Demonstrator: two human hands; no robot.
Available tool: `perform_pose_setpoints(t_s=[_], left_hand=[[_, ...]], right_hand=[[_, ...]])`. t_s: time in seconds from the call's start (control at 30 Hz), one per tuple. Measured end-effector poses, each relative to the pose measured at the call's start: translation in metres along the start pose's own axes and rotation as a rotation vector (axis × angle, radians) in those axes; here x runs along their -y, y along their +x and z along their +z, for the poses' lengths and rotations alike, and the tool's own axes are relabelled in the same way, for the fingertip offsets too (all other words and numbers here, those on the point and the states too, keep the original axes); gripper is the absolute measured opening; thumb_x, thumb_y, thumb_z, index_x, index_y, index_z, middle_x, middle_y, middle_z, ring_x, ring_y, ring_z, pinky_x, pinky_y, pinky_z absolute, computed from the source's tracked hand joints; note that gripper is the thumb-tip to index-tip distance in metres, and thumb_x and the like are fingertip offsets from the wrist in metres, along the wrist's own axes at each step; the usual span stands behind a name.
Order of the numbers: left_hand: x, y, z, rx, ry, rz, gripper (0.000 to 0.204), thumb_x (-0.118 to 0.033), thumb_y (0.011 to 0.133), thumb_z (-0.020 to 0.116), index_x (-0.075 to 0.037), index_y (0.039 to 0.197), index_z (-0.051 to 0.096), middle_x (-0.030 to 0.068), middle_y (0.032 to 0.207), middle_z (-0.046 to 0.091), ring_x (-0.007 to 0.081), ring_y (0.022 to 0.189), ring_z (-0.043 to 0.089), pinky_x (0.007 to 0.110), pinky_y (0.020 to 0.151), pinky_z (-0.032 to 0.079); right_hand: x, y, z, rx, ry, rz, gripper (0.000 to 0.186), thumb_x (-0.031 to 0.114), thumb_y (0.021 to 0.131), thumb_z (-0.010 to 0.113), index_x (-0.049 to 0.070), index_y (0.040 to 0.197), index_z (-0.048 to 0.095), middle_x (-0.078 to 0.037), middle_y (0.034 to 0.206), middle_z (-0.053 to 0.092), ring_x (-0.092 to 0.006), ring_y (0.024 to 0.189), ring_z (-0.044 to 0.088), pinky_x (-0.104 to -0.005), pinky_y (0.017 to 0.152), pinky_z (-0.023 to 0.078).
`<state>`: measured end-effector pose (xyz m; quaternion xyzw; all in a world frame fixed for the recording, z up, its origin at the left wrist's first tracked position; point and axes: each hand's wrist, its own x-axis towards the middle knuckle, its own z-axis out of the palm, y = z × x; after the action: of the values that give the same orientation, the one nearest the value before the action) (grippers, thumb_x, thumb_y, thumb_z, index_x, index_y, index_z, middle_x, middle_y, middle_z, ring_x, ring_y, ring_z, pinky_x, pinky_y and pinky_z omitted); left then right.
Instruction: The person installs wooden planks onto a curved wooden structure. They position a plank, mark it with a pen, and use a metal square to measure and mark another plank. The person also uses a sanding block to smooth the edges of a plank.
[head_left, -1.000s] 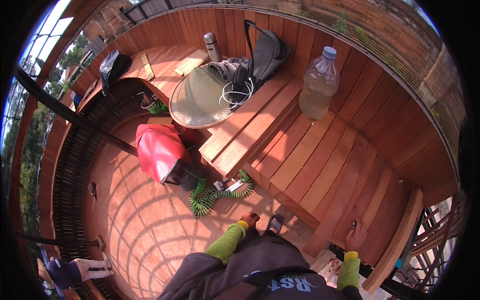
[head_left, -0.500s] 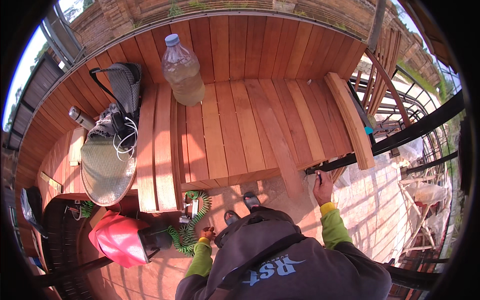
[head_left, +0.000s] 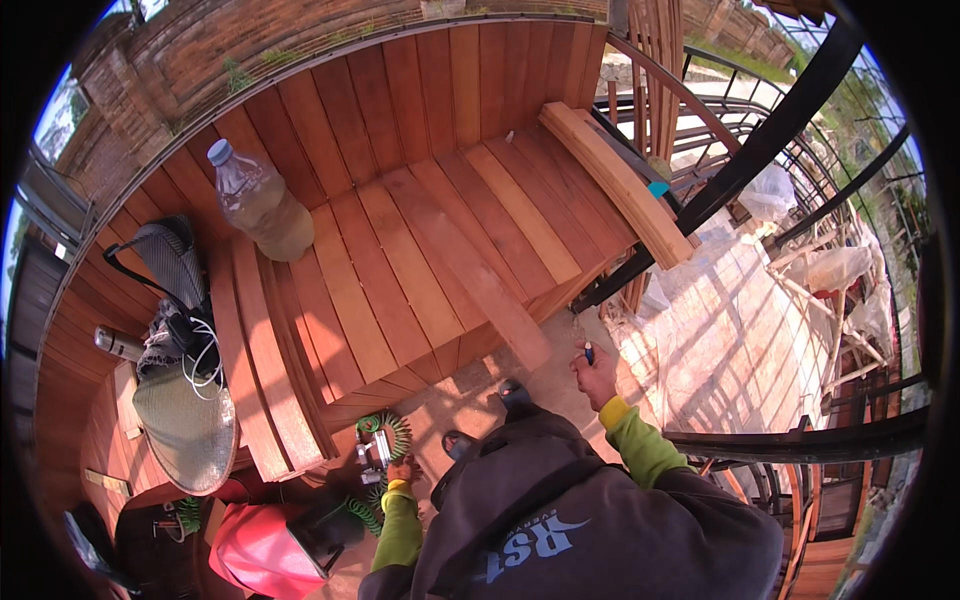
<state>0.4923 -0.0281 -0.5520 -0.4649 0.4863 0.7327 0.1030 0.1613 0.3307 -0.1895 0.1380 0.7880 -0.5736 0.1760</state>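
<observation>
My right hand (head_left: 594,376) is closed round a slim dark pen with a blue part (head_left: 589,354), held above the floor just right of the bench (head_left: 380,335). Nearest to it is the front end of a loose wooden plank (head_left: 470,265), which lies across the slats and juts past the front edge. My left hand (head_left: 401,469) hangs low by the bench front, beside a silver air tool (head_left: 375,447) with a green coiled hose (head_left: 397,432). Its fingers are small and partly hidden, so whether it touches the tool is unclear.
A large plastic bottle of cloudy liquid (head_left: 262,205) stands on the bench. Stacked boards (head_left: 262,365) lie left, near a woven hat (head_left: 185,425) and a bag (head_left: 165,262). Thick curved timbers (head_left: 615,185) rest at the right end. A black metal rail (head_left: 780,125) crosses beyond; a red cover (head_left: 255,550) lies lower left.
My view has turned right, so the bench sits further left. My right hand has come away from the bench's right corner with the pen. My left hand is now closer to the air tool.
</observation>
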Motion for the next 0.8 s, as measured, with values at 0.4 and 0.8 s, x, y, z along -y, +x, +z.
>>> perform_pose_setpoints(t_s=[0.4, 0.8], left_hand=[[-0.207, -0.119, 0.258, 0.002, 0.016, 0.238, 0.05, -0.045, 0.093, 0.046, 0.0, 0.114, 0.054, 0.0148, 0.088, 0.065, 0.0234, 0.072, 0.064, 0.033, 0.063, 0.053], [-0.266, -0.136, 0.38, 0.145, -0.457, 0.304, 0.055, -0.049, 0.094, 0.044, -0.004, 0.126, 0.047, 0.0096, 0.122, 0.055, 0.0251, 0.106, 0.058, 0.04, 0.085, 0.05]], right_hand=[[0.094, 0.081, -0.09, -0.117, -0.265, -0.986, 0.024, -0.001, 0.083, 0.053, 0.002, 0.106, 0.058, -0.016, 0.087, 0.061, -0.0306, 0.074, 0.061, -0.0341, 0.065, 0.049], [0.113, 0.174, -0.242, -0.48, -0.854, -0.857, 0.037, 0.021, 0.08, 0.064, 0.004, 0.112, 0.055, -0.015, 0.105, 0.057, -0.0337, 0.094, 0.055, -0.0406, 0.08, 0.047]])
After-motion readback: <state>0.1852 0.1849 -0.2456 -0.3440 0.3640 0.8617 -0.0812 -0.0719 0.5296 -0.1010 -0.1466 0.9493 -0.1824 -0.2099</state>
